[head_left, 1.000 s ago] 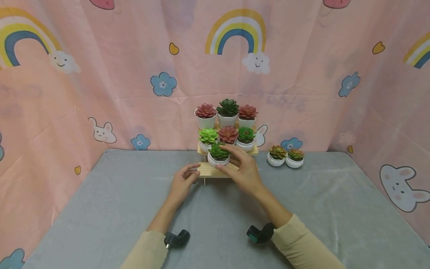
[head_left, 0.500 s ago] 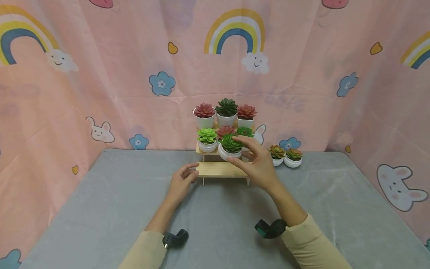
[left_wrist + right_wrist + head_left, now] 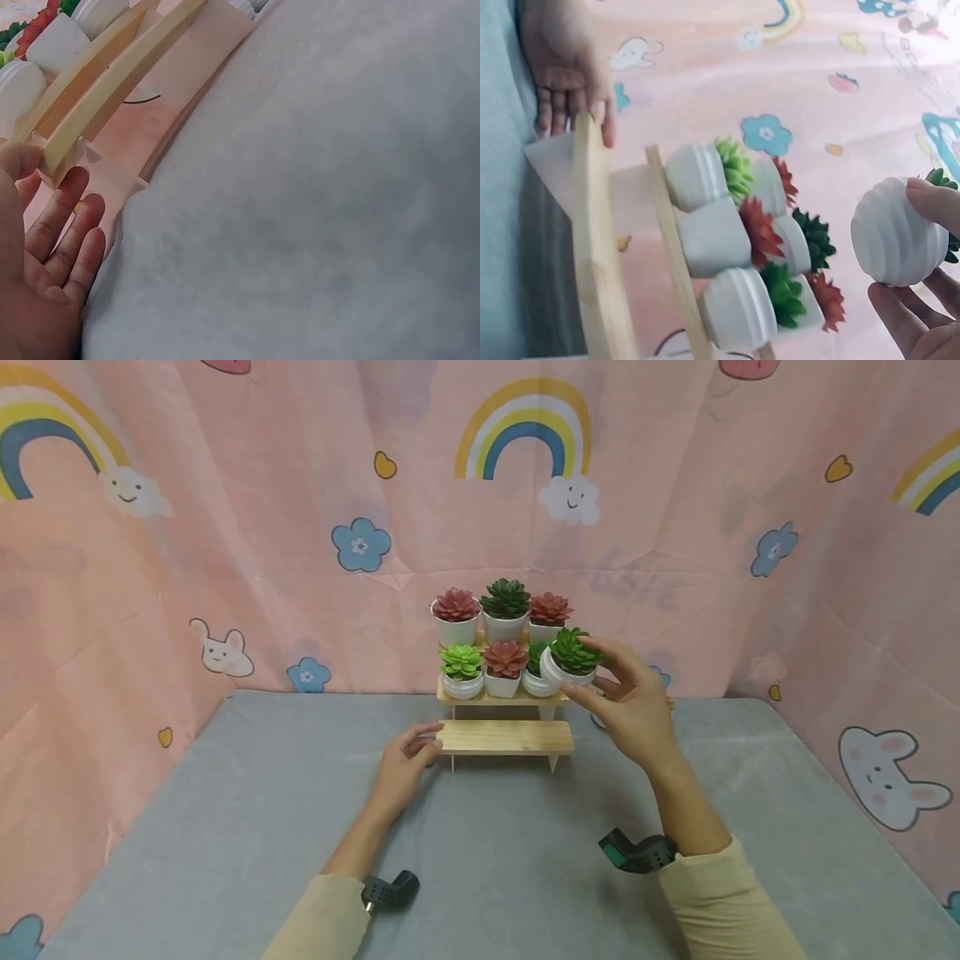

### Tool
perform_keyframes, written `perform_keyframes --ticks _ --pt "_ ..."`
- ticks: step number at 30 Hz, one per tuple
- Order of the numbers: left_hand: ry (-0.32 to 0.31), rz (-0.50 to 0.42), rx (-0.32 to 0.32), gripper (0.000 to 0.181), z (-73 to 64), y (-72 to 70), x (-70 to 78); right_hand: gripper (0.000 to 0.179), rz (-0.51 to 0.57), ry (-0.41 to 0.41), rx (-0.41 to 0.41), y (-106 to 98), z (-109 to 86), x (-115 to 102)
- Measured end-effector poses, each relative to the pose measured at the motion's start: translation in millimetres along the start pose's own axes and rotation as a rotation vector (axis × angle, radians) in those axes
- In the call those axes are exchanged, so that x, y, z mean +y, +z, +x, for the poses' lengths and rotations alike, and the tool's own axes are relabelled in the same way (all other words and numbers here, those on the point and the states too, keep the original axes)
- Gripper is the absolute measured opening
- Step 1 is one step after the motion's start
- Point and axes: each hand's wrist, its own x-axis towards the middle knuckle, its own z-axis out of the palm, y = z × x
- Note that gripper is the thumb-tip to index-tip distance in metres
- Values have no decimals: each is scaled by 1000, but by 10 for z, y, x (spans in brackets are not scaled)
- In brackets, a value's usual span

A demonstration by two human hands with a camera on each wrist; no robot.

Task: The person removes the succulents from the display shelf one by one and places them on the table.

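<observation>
A green succulent in a round white ribbed pot (image 3: 567, 660) is pinched between the thumb and fingers of my right hand (image 3: 637, 714), held up in front of the right end of the middle shelf. A three-tier wooden plant stand (image 3: 506, 737) has a bare bottom board. My left hand (image 3: 401, 768) grips that board's left end between thumb and forefinger, its other fingers (image 3: 79, 217) loosely extended below. On the middle tier sit a light green succulent (image 3: 461, 670), a red one (image 3: 505, 667) and a green one (image 3: 742, 304), partly hidden by the held pot in the head view.
The top tier bears a red succulent (image 3: 456, 617), a dark green one (image 3: 506, 608) and another red one (image 3: 550, 614). Two small pots right of the stand are mostly hidden behind my right hand. A pink patterned curtain (image 3: 300, 568) hangs behind the grey cloth-covered table (image 3: 480, 860).
My right hand has carried the green succulent up and to the right, away from above the bottom board. The left hand keeps its place at the board's end.
</observation>
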Motion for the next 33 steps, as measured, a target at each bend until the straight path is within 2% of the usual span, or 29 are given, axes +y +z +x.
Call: perform_keyframes --ticks 6,10,19,26,30,33 --pt "-2 -6 -6 32 24 3 -12 57 -96 -7 94 -207 40 23" --pt "-11 -13 -8 34 33 -1 -27 58 -115 5 144 -357 53 50" --pt "-4 19 -13 32 30 2 -21 61 -154 83 252 -662 67 182" --pt "-6 4 -6 31 13 -6 -7 60 -179 109 329 -831 65 336" --pt "-20 -1 3 31 6 3 8 60 -207 152 367 -899 52 425" --pt "-33 14 -3 32 -21 5 82 59 -242 171 388 -937 39 498"
